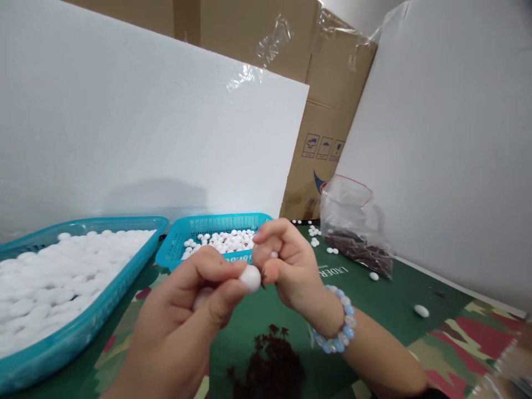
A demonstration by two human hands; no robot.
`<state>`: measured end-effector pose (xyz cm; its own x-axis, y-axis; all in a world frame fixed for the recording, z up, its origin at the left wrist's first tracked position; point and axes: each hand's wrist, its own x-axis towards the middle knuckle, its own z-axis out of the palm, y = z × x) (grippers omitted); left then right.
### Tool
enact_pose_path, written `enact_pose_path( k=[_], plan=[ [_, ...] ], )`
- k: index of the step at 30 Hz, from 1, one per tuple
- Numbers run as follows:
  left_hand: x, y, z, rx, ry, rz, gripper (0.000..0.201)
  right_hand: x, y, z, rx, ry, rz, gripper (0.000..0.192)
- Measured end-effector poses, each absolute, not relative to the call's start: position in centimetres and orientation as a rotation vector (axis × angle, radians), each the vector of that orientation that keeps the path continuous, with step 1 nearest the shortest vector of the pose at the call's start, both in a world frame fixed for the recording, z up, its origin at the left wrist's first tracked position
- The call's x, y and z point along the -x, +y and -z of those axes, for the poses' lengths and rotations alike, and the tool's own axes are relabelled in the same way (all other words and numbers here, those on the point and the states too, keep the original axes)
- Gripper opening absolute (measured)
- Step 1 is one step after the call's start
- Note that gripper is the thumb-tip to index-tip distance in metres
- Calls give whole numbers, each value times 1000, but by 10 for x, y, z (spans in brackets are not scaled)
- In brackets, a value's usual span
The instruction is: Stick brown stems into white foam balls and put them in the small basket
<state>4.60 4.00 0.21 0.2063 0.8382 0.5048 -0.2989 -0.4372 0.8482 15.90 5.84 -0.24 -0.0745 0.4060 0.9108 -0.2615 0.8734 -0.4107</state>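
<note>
My left hand (178,316) pinches a smooth white ball (250,278) between thumb and forefinger. Another pale round thing shows partly among its curled fingers. Close beside the ball, my right hand (293,266), with a beaded bracelet (348,320) on the wrist, is closed with its fingertips around a tiny dark brown piece (263,280). That piece is at the ball's right side; whether it is fixed there I cannot tell. A bit of white also shows inside the right hand's fingers. Below both hands lies a heap of small dark brown pieces (274,363).
At left stands a large blue basket (103,299) full of white balls. A smaller blue basket (170,252) behind my hands holds white balls with dark spots. Loose white balls (421,311) and a clear bag (353,221) of brown pieces lie right. White boards (166,122) enclose the table.
</note>
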Motion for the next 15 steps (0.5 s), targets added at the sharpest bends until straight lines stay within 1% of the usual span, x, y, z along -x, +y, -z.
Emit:
enact_pose_path(
  k=[4, 7, 10, 12, 15],
  plan=[
    [-44, 50, -3, -1525, 545, -1516, 4, -158, 60, 3, 259, -1441, -905, 18],
    [-43, 58, -2, -1653, 565, -1619, 5, -157, 57, 3, 392, -1326, -1073, 24],
    [-42, 64, 1, -1965, 642, -1777, 9, -154, 54, 3, 496, -1140, -1211, 31],
    [-41, 65, 4, -2211, 694, -1890, 8, -151, 54, 4, 547, -1004, -1296, 35],
    [-42, 62, 6, -2512, 629, -1995, 5, -146, 55, 5, 595, -873, -1396, 39]
  ],
)
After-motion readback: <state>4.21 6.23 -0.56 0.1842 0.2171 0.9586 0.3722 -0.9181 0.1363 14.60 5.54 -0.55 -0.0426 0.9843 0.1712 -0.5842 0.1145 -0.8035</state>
